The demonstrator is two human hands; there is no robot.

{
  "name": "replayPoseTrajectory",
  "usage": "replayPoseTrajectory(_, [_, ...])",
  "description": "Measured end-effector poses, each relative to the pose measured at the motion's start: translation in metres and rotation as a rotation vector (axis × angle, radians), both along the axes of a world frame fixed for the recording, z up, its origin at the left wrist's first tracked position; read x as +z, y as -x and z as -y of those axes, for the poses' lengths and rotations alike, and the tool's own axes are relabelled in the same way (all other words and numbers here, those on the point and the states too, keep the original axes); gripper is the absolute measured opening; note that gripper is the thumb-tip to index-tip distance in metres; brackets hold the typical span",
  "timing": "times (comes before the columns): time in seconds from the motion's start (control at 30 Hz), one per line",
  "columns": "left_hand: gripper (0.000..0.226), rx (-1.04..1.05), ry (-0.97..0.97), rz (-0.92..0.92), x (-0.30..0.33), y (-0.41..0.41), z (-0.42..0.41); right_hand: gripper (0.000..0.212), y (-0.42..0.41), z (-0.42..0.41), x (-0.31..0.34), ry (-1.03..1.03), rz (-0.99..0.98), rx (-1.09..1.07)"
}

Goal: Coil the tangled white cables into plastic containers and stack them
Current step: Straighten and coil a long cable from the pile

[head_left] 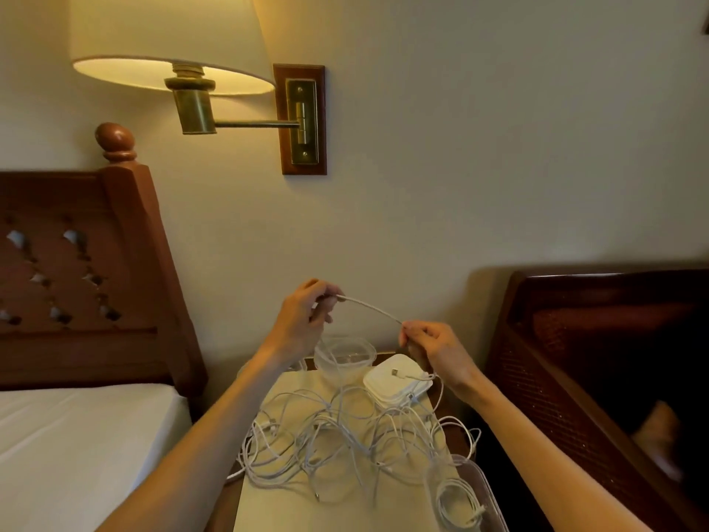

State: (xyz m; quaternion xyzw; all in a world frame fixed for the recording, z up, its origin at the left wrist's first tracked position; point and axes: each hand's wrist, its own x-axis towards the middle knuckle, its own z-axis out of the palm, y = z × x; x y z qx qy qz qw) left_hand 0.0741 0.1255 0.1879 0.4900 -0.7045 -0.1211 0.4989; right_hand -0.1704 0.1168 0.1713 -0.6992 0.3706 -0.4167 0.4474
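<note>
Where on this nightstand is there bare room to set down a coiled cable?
Bare cloth shows between the left forearm and the clear containers. The middle is crowded with tangled cables; the near-right container already holds a coil.

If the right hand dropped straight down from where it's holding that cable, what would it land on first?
Most likely the stack of white lids, which sits just below the right hand beside the clear container. Depth is hard to judge, so the hand may be slightly nearer than the stack.
</note>
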Motion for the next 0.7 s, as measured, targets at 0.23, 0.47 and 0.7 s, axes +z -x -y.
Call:
replayPoseTrajectory(0.23, [0.028, 0.083, -0.404, 0.183, -0.083, -0.033, -0.014, 0.039, 0.013, 0.002, 0.031, 0.031, 0.28, -0.114])
replayPoseTrajectory(0.47, [0.014, -0.023, -0.515, 0.053, -0.098, -0.016, -0.028, 0.039, 0.008, 0.003, 0.055, 0.023, 0.425, -0.126])
replayPoseTrajectory(0.7, [0.041, 0.054, -0.482, 0.134, -0.104, -0.019, -0.032, 0.039, 0.011, 0.005, 0.055, 0.062, 0.366, -0.163])
